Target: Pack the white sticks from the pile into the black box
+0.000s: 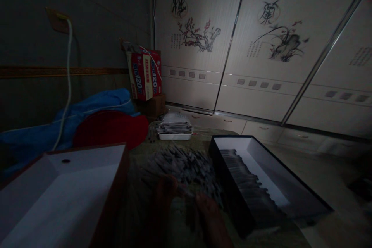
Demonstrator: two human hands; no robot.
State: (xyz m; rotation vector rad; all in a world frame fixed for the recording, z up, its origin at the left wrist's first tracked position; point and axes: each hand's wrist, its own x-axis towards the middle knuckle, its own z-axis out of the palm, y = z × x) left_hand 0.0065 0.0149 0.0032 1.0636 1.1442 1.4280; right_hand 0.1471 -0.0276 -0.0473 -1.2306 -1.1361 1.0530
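Observation:
In dim light, my left hand [166,189] and my right hand [209,211] are close together at the front of the table. Between them runs a slim, pale pen [186,191], its ends gripped by the fingers of both hands. Blur and darkness hide its details. Just beyond lies a loose pile of similar pens [186,162], dark and greyish, pointing in many directions. To the right, a dark-sided box with a white inside [273,180] holds a long row of pens [244,178] laid side by side along its left part.
A red-brown box with a white inside [81,186] stands at the left. Behind the pile is a white tray [175,136] with more pens. Red cloth [112,128], blue cloth [95,102], a hanging white cable [69,69] and a red carton [145,73] are farther back, near wardrobe doors [197,46].

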